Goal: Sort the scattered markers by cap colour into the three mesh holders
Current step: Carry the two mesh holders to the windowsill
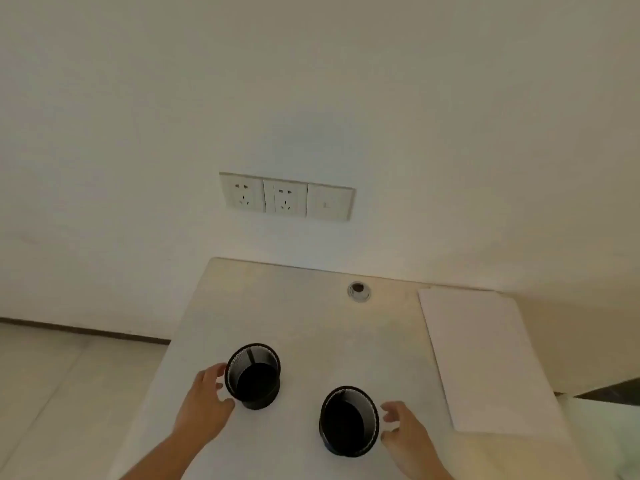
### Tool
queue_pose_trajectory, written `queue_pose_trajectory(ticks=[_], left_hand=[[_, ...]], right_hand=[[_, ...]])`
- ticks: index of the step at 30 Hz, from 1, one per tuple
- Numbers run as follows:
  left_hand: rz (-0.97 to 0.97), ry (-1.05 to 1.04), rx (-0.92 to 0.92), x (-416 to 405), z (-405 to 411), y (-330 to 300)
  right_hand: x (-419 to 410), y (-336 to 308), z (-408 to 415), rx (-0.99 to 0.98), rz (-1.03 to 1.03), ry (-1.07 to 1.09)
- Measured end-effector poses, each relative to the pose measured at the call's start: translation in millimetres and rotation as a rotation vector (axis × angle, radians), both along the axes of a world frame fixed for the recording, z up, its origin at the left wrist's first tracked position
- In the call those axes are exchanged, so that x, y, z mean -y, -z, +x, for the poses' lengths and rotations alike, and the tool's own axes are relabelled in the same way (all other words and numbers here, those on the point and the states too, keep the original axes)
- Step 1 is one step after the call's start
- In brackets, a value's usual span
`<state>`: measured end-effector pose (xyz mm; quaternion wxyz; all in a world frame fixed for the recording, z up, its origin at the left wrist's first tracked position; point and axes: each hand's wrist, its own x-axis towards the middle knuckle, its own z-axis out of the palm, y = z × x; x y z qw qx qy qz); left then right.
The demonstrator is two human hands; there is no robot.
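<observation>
Two black mesh holders stand upright on the pale desk (277, 306). The left holder (252, 375) looks empty, and so does the right holder (349, 420). My left hand (204, 400) lies just left of the left holder, fingers spread and loosely curved towards its wall, holding nothing. My right hand (405, 434) sits just right of the right holder with fingers likewise spread near its side. No markers and no third holder are in view.
A white sheet or board (485, 358) lies on the desk's right part. A round cable hole (358, 291) sits near the desk's back edge. Wall sockets (286, 196) are above. The desk's left edge drops to a tiled floor (52, 393).
</observation>
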<state>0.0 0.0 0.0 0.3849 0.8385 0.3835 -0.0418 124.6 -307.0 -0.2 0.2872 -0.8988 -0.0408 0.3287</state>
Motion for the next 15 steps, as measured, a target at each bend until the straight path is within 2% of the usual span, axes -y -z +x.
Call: queue_pose_trajectory(ticks=[3, 6, 10, 15], left_hand=[[-0.049, 0.061, -0.022, 1, 0, 14], [-0.131, 0.039, 0.058, 5, -2, 24], [-0.235, -0.018, 0.153, 7, 3, 27], [-0.234, -0.021, 0.213, 12, 12, 25]], right_hand=[[0, 17, -6, -0.025, -0.003, -0.116], [-3, 21, -20, 0.015, 0.091, -0.194], [-13, 18, -28, 0.1, 0.374, -0.097], [-23, 19, -36, 0.164, 0.386, -0.018]])
